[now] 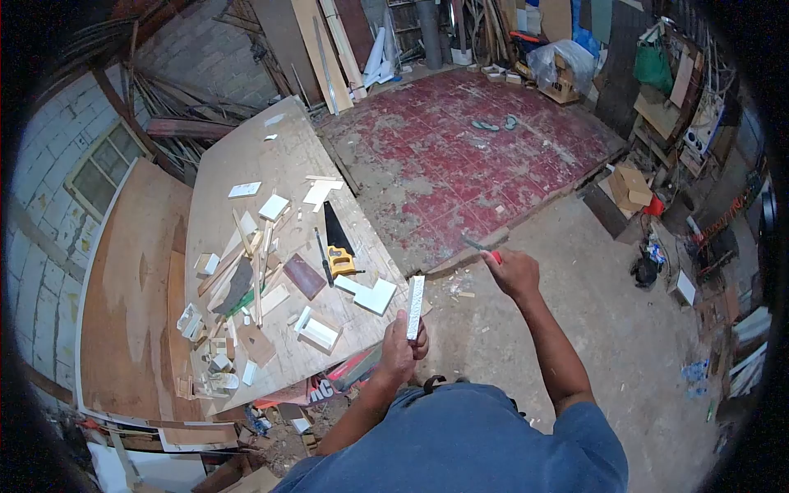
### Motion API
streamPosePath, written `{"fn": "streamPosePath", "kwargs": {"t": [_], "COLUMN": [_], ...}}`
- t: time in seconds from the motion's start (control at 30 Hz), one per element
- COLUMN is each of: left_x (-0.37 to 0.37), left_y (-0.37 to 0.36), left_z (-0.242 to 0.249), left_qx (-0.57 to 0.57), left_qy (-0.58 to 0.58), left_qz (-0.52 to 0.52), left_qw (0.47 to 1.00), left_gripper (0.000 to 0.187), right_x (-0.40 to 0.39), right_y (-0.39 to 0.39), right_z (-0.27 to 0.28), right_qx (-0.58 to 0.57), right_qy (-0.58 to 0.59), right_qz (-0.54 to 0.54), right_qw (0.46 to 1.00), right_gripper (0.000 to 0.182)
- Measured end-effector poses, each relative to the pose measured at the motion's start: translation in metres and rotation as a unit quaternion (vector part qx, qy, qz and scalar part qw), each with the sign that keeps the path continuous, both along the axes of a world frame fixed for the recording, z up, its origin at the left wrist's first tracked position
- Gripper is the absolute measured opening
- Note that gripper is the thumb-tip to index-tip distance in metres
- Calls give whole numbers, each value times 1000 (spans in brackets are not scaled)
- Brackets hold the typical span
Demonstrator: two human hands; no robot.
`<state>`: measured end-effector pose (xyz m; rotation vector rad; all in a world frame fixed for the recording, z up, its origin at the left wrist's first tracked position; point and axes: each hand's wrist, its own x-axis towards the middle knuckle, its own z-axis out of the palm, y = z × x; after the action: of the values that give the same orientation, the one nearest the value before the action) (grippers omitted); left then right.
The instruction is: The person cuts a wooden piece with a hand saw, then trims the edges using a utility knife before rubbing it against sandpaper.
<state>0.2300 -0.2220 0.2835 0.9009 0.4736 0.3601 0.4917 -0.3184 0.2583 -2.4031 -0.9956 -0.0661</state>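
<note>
1. The left hand [403, 349] is clamped around a white strip [416, 306], held upright just off the desk [271, 156] edge.
2. The right hand [511, 271] is closed on a red-handled blade [479, 245], raised apart from the strip.
3. Trimming looks to be in hand; the next cut calls for bringing blade to strip steadily.
4. The desk carries offcuts and a saw [335, 238].
5. Around it: a cluttered workshop with a worn red floor [460, 156].
</note>
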Motion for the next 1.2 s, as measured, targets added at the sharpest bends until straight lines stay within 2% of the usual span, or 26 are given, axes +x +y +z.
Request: {"fn": "streamPosePath", "kwargs": {"t": [0.07, 0.2, 0.33, 0.43, 0.57, 0.63, 0.67, 0.73, 0.8, 0.9, 1.0, 1.13, 1.2], "left_x": [5, 14, 21, 20, 21, 24, 23, 15, -4, -20, -22, -17, -17], "left_y": [7, 14, 17, 20, 25, 31, 33, 39, 51, 80, 99, 112, 116], "left_z": [0, -12, -10, -11, -15, -21, -24, -14, 1, 6, -8, -16, -16], "left_qx": [1, -13, -13, 1, -35, -54, -69, -67, -55, -42, -56, -93, -62], "left_qy": [23, 54, 75, 69, 76, 77, 65, 48, 51, 62, 92, 76, 84], "left_qz": [9, 11, 36, 30, 2, -8, -10, -8, -6, 0, -20, -58, -56], "left_qw": [1000, 998, 996, 997, 996, 996, 995, 997, 997, 997, 994, 991, 993], "left_gripper": [50, 48, 46, 45, 44, 44, 44, 44, 44, 45, 44, 42, 42], "right_x": [-13, -73, -88, -86, -74, -64, -62, -26, 13, 7, -45, -119, -135], "right_y": [-4, 5, 16, 19, 27, 34, 34, 33, 18, 15, 44, 87, 104], "right_z": [20, 44, 45, 46, 26, 7, 3, -36, -28, -10, 1, 35, 33], "right_qx": [-25, -3, 4, -1, -1, -38, -13, 39, -40, -96, -65, -49, -47], "right_qy": [-7, -10, -15, -21, -33, -50, -39, 49, 139, 93, 120, 66, 49], "right_qz": [22, 198, 220, 224, 229, 220, 215, 77, -99, -114, -21, 111, 125], "right_qw": [999, 980, 975, 974, 973, 973, 976, 995, 985, 984, 990, 990, 990], "right_gripper": [57, 56, 54, 54, 55, 57, 60, 62, 66, 65, 62, 63, 63]}}
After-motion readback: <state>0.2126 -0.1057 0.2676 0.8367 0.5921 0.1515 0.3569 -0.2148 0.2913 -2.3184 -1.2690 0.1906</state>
